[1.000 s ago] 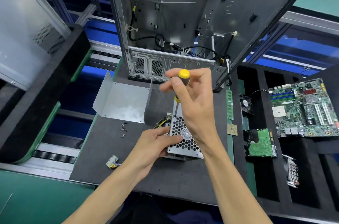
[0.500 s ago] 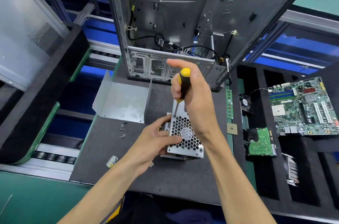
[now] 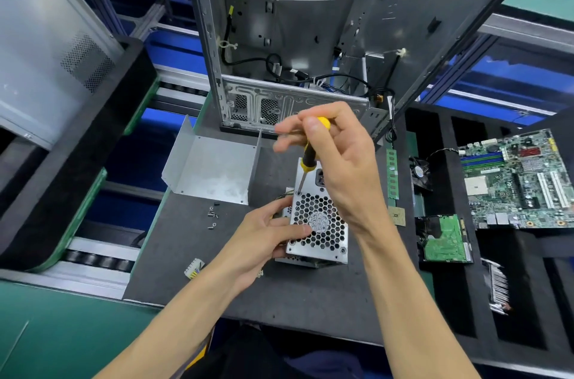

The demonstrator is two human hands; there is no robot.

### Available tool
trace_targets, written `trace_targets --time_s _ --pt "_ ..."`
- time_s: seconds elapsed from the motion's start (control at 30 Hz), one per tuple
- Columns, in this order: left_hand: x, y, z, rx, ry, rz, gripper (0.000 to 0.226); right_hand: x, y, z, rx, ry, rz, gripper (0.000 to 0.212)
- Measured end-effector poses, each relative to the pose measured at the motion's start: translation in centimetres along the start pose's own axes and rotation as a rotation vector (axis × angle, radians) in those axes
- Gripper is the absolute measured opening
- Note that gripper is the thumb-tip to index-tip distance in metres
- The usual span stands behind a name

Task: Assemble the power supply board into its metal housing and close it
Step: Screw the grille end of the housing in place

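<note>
The power supply housing (image 3: 323,223), a silver metal box with a honeycomb fan grille on top, sits on the dark grey mat. My left hand (image 3: 264,239) grips its left side, thumb on the grille. My right hand (image 3: 338,155) holds a yellow-and-black screwdriver (image 3: 309,158) upright, its tip on the grille's far left corner. A bent metal cover (image 3: 214,170) lies open to the left. Several loose screws (image 3: 212,215) lie on the mat between the cover and the housing.
An open computer case (image 3: 326,37) stands behind the work spot. A white cable connector (image 3: 194,268) lies near the mat's front left. To the right, foam slots hold a motherboard (image 3: 518,180), a green drive board (image 3: 444,242), a small fan (image 3: 421,172) and a memory stick (image 3: 393,173).
My right hand's fingers shifted round the screwdriver handle while the tip stayed on the corner of the grille. My left hand kept its hold on the housing.
</note>
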State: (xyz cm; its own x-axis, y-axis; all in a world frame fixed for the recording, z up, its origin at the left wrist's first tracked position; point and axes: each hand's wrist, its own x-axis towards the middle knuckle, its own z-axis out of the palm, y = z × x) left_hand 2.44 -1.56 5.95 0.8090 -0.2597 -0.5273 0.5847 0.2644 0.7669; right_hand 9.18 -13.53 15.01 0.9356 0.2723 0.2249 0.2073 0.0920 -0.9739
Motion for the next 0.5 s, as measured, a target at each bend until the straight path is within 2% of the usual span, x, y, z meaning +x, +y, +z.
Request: trace_targets --time_s 0.03,0.13,0.27,0.4,0.5 --pt "0.0 0.0 0.0 0.003 0.006 0.002 0.061 0.1 -0.1 0.1 0.000 0.002 -0.005 0.005" --pt "0.1 -0.1 0.1 -0.003 0.015 0.011 0.061 0.3 0.2 0.2 -0.017 0.062 0.028 0.010" --pt "-0.1 -0.2 0.1 0.003 0.029 0.029 0.059 0.5 0.2 0.3 -0.060 0.032 0.062 0.031" --pt "-0.4 -0.2 0.2 0.080 0.033 0.050 0.056 -0.3 0.0 0.8 -0.053 0.022 0.025 0.028" --pt "-0.6 -0.2 -0.3 0.185 0.097 0.073 0.038 0.1 -0.8 0.2 0.115 0.126 -0.076 0.024"
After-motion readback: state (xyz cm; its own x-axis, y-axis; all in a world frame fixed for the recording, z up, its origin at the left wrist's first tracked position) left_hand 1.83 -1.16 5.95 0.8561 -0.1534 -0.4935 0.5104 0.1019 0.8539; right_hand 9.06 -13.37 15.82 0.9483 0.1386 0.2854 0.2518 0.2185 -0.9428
